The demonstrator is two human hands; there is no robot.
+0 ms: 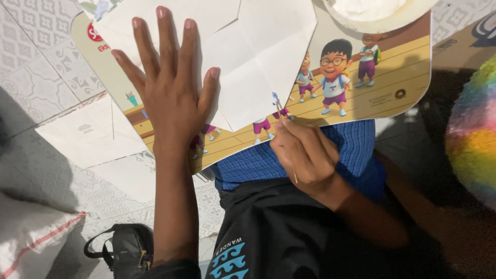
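My left hand (168, 85) lies flat with fingers spread on a folded white paper (253, 51). The paper rests on a colourful board with cartoon children (372, 88) that sits across my lap. My right hand (305, 152) pinches a thin wooden stick (281, 116) near the paper's lower corner. The stick's tip carries a small whitish-blue blob that touches the paper's edge.
A white bowl (380, 13) sits at the board's top right. More white paper sheets (88, 134) lie on the patterned floor at left. A black bag (126, 248) is at bottom left, a white sack (31, 232) beside it, and a rainbow fluffy object (473, 134) at right.
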